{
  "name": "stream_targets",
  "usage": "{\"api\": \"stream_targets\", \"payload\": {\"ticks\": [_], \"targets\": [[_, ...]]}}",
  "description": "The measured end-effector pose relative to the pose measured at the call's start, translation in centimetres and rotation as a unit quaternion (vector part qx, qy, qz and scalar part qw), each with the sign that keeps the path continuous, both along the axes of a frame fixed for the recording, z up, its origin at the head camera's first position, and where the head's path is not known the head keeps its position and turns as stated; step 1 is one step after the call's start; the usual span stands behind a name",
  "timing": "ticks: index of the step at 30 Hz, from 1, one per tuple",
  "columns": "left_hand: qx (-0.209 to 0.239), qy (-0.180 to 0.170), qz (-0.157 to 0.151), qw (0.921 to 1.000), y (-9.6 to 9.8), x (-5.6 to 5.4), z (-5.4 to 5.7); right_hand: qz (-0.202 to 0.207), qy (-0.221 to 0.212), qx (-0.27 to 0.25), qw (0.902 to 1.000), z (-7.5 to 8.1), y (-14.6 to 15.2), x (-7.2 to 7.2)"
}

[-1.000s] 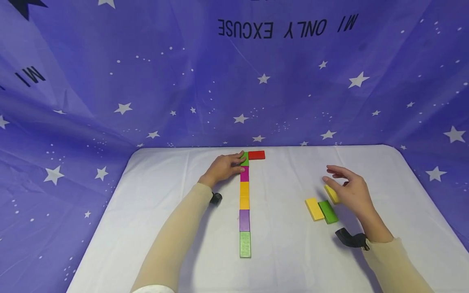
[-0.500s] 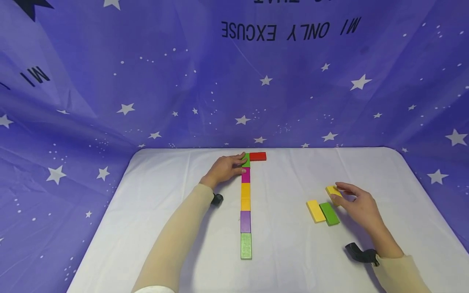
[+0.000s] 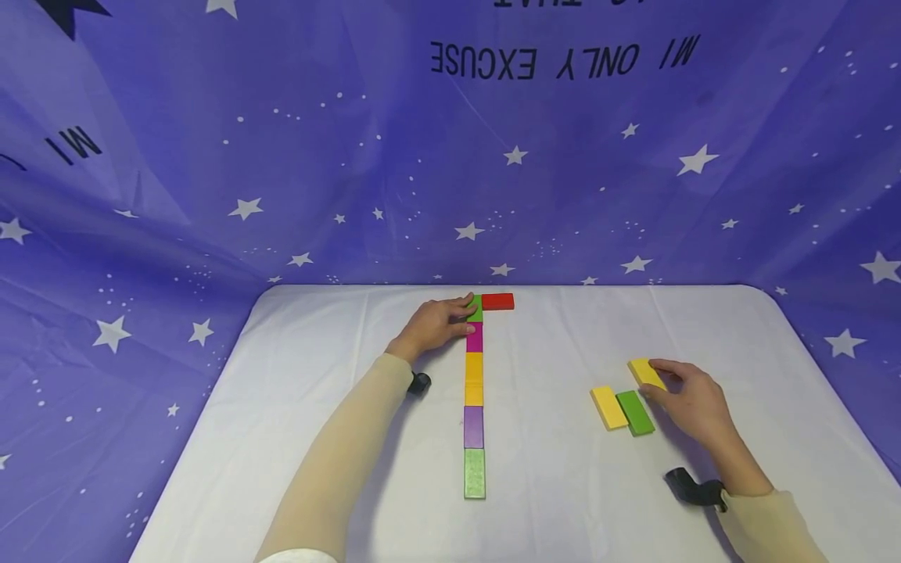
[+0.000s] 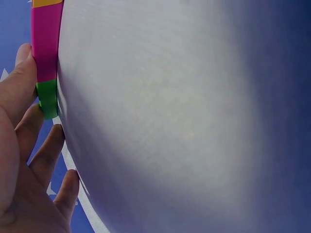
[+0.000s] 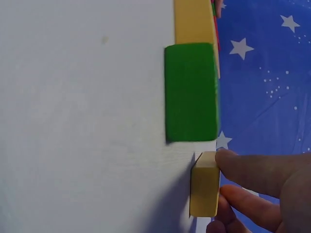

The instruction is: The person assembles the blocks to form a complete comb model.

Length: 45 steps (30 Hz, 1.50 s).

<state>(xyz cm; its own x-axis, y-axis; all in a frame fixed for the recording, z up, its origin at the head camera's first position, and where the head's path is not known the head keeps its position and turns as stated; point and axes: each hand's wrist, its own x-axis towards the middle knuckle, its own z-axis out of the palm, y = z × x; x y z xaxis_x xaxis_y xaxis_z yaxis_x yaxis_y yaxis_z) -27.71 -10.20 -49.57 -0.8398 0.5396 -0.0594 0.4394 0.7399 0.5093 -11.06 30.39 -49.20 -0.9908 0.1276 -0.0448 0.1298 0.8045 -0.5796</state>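
Observation:
A straight row of coloured blocks runs down the table in the head view. At its far end, my left hand (image 3: 435,326) rests fingertips on a green block (image 3: 477,313) and its thumb on a magenta block (image 3: 475,338). In the left wrist view, that thumb (image 4: 22,73) lies against the magenta block's side, the fingers loosely extended. My right hand (image 3: 693,399) pinches a yellow block (image 3: 644,372) between thumb and fingertips. Beside it lie a darker green block (image 3: 636,413) and another yellow block (image 3: 608,408), side by side.
A red block (image 3: 498,302) extends rightward from the row's far end. Nearer me, the row continues with orange (image 3: 474,378), purple (image 3: 474,427) and light green (image 3: 475,473) blocks. The white-covered table (image 3: 549,485) meets a blue star-patterned cloth (image 3: 394,180) behind.
My right hand has moved back and slightly right, from above the yellow block to pinching it at its right side. The left hand has kept its place at the row's far end.

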Motion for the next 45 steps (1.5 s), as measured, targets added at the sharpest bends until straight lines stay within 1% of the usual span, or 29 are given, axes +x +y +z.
{"api": "stream_targets", "payload": {"ticks": [3,13,18,21,25,28,30,33,35,38,40,43,45], "targets": [[0.000,0.001,0.000,1.0000,0.0,0.0,-0.1,0.007,0.001,0.015,0.9999,-0.1,0.2,-0.2],[0.003,0.004,0.000,1.0000,0.0,0.0,-0.2,0.072,0.050,0.049,0.9949,0.2,1.2,-1.6],[0.006,0.007,0.000,1.0000,0.0,-0.1,-0.4,0.094,0.059,0.063,0.9918,0.2,1.5,-2.4],[0.007,0.007,0.000,0.9999,0.0,-0.2,-0.4,0.105,0.064,0.063,0.9904,0.3,1.7,-2.8],[0.006,0.008,-0.001,0.9999,0.0,-0.2,-0.2,0.122,0.085,0.054,0.9875,0.1,2.3,-3.4],[0.008,0.006,-0.002,0.9999,0.0,-0.2,-0.1,0.127,0.102,0.042,0.9857,-0.1,2.7,-3.7],[0.011,0.003,-0.002,0.9999,0.0,-0.2,0.0,0.117,0.108,0.029,0.9867,-0.2,2.8,-3.7],[0.013,0.002,-0.003,0.9999,0.0,-0.1,0.1,0.081,0.099,0.008,0.9918,-0.1,2.5,-3.5],[0.012,0.003,-0.001,0.9999,0.0,0.0,0.2,0.044,0.072,-0.009,0.9964,0.1,2.0,-3.3],[0.012,0.003,0.001,0.9999,0.1,0.0,0.2,-0.002,0.026,-0.033,0.9991,0.5,1.2,-2.9],[0.014,0.001,0.002,0.9999,0.1,0.0,0.2,-0.024,-0.003,-0.055,0.9982,0.6,0.8,-2.8],[0.013,-0.001,0.002,0.9999,0.1,0.0,0.2,-0.045,-0.045,-0.091,0.9938,0.5,0.3,-2.8],[0.011,-0.002,0.002,0.9999,0.1,0.0,0.1,-0.058,-0.069,-0.101,0.9908,0.2,0.0,-2.8]]}}
